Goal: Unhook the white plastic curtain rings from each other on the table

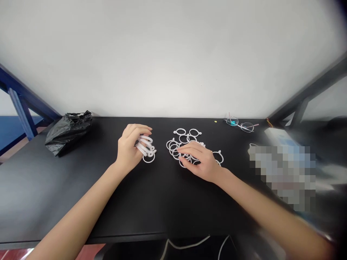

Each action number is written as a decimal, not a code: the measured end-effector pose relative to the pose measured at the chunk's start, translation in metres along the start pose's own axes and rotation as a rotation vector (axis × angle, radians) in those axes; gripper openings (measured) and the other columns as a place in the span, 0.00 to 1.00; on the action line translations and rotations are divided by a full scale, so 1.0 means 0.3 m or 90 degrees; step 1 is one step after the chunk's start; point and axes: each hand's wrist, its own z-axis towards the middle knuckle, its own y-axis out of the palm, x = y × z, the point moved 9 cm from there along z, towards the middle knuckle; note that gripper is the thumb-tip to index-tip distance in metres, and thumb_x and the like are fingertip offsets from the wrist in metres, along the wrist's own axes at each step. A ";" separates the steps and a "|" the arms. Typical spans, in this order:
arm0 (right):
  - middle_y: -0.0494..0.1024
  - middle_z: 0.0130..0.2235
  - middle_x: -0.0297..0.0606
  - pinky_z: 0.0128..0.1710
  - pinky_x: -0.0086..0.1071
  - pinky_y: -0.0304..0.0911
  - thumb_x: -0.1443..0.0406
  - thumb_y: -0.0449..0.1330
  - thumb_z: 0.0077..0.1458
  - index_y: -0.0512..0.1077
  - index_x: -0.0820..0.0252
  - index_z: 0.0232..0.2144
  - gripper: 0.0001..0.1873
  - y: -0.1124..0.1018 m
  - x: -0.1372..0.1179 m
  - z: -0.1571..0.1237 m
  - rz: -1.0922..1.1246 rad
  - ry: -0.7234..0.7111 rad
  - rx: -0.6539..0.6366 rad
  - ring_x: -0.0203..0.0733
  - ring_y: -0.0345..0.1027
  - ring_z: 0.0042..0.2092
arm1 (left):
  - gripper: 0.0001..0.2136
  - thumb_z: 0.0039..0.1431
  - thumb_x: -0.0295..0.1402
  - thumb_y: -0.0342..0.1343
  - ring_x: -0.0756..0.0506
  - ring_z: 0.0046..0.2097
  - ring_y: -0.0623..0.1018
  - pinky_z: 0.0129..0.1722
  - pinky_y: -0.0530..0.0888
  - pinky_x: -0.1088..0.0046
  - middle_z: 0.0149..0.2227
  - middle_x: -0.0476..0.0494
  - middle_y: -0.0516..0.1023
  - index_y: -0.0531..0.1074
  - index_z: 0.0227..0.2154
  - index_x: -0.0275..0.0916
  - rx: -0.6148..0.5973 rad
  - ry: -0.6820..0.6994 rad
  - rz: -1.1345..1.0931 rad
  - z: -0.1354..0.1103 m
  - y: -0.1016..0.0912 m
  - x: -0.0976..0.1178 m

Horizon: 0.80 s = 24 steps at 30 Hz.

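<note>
Black surface (pixel 162 202) against a white wall: a bunch of rings (pixel 146 148) is gripped by the curled left hand (pixel 128 150); loose rings (pixel 184 139), seemingly light, stiff plastic best pinched at the rim, are pressed under the flattened right hand (pixel 202 160).

left hand (pixel 130 146): fingers curled, gripping | right hand (pixel 199 160): palm down, fingers extended

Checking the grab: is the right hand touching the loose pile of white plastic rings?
Touching. The head view shows the right hand lying fingers-down on the pile of white plastic rings.
</note>
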 end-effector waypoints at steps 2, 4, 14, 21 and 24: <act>0.80 0.40 0.43 0.44 0.41 0.72 0.70 0.58 0.60 0.73 0.60 0.43 0.09 0.061 -0.011 0.021 -0.014 0.001 -0.073 0.44 0.73 0.42 | 0.05 0.62 0.33 0.53 0.43 0.42 0.77 0.42 0.72 0.65 0.40 0.43 0.79 0.72 0.33 0.39 -0.039 -0.121 -0.130 0.005 0.017 -0.064; 0.79 0.45 0.45 0.49 0.44 0.69 0.69 0.57 0.61 0.73 0.61 0.43 0.09 0.144 -0.033 0.039 -0.057 -0.022 -0.161 0.47 0.72 0.47 | 0.09 0.64 0.38 0.51 0.43 0.42 0.78 0.40 0.73 0.67 0.40 0.43 0.80 0.71 0.39 0.40 -0.097 -0.243 -0.285 -0.007 0.058 -0.113; 0.76 0.38 0.46 0.38 0.38 0.68 0.71 0.51 0.65 0.73 0.65 0.35 0.11 0.402 -0.034 0.083 -0.253 -0.001 -0.435 0.46 0.69 0.39 | 0.13 0.62 0.41 0.57 0.41 0.47 0.78 0.50 0.72 0.65 0.42 0.40 0.80 0.74 0.42 0.37 -0.204 -0.285 -0.397 -0.012 0.093 -0.125; 0.74 0.34 0.35 0.33 0.30 0.66 0.66 0.53 0.64 0.69 0.59 0.34 0.07 0.190 0.053 0.061 0.128 0.364 -0.176 0.36 0.69 0.34 | 0.11 0.60 0.36 0.59 0.42 0.48 0.77 0.52 0.71 0.63 0.44 0.41 0.78 0.73 0.43 0.38 -0.246 -0.187 -0.342 -0.024 0.105 -0.053; 0.73 0.34 0.35 0.32 0.29 0.67 0.63 0.55 0.63 0.70 0.59 0.33 0.07 0.150 0.062 0.029 0.254 0.390 -0.095 0.36 0.68 0.33 | 0.10 0.62 0.34 0.56 0.43 0.48 0.76 0.51 0.72 0.63 0.45 0.41 0.77 0.72 0.44 0.39 -0.303 -0.155 -0.349 -0.041 0.130 0.005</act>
